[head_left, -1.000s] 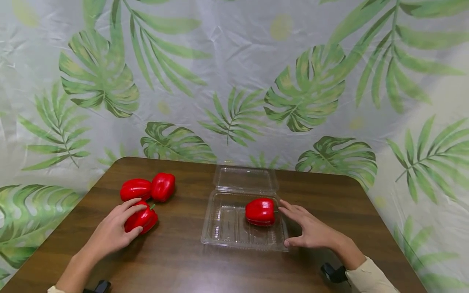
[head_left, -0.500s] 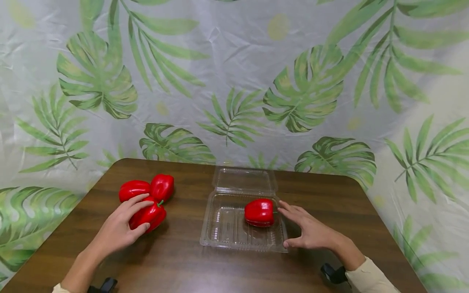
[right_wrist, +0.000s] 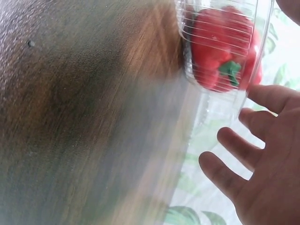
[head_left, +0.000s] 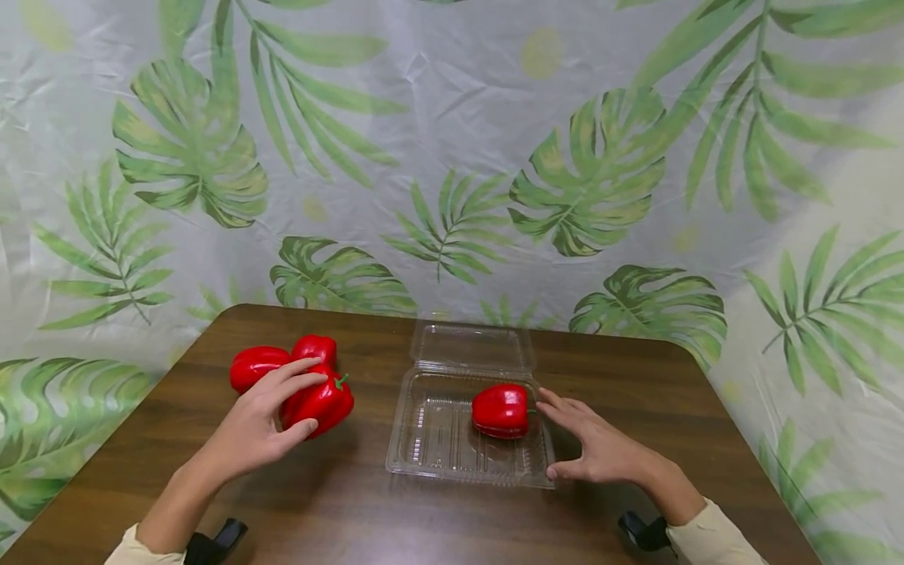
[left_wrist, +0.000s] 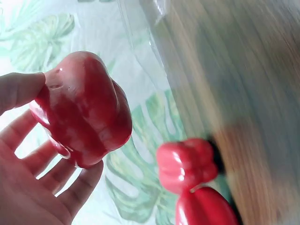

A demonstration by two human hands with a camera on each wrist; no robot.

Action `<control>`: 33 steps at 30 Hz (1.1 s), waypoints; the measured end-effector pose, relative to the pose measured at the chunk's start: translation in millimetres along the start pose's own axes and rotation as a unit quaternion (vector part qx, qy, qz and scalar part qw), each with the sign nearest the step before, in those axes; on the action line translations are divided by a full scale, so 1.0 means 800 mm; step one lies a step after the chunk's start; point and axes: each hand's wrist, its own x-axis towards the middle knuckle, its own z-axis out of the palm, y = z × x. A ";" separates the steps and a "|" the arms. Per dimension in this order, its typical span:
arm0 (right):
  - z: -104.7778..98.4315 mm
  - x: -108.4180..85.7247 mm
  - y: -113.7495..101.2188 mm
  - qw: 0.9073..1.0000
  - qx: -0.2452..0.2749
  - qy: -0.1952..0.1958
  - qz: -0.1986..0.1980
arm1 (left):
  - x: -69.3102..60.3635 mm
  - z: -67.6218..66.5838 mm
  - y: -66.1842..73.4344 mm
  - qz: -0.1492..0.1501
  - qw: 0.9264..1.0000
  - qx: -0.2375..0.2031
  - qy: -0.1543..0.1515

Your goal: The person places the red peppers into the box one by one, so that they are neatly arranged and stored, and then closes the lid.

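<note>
My left hand (head_left: 243,439) grips a glossy red bell pepper (head_left: 323,406) with a green stem, thumb on one side and fingers on the other. In the left wrist view this held pepper (left_wrist: 84,110) hangs above the table. To the right, a clear plastic clamshell container (head_left: 417,467) lies with its lid folded back. A second red bell pepper (head_left: 500,410) sits in its right half, stem to the right. At the container's right edge is my right hand (head_left: 600,451), fingers spread; in the right wrist view a finger touches the rim.
Two more red bell peppers, one lying at the left (head_left: 257,367) and one beside it (head_left: 315,348), rest at the table's back left, partly behind the left hand and held pepper. The brown wooden table (head_left: 381,518) ends at a leaf-patterned curtain (head_left: 452,118).
My left hand has lifted the bell pepper and carried it rightward, from the table's left side toward the container. The right hand, container and other peppers have stayed in place.
</note>
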 end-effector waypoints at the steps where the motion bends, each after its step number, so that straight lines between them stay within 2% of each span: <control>1: 0.000 0.000 0.000 1.000 0.002 -0.001 0.000 | 0.002 0.001 0.003 0.004 1.000 -0.003 -0.004; 12: 0.001 0.000 0.001 1.000 0.010 -0.002 0.004 | 0.026 0.017 0.025 0.038 0.998 -0.024 -0.047; 19: 0.002 0.002 0.001 1.000 0.001 -0.003 0.003 | 0.052 0.033 0.037 0.096 0.993 -0.033 -0.059; 26: 0.002 0.007 0.001 1.000 0.017 -0.018 0.008 | 0.070 0.046 0.044 0.100 0.990 -0.042 -0.087; 30: 0.001 0.004 -0.001 0.999 0.018 -0.027 0.010 | 0.077 0.054 0.049 0.120 0.986 -0.049 -0.105; 33: -0.002 0.006 -0.001 0.999 0.017 -0.030 0.018 | 0.083 0.061 0.052 0.132 0.985 -0.051 -0.101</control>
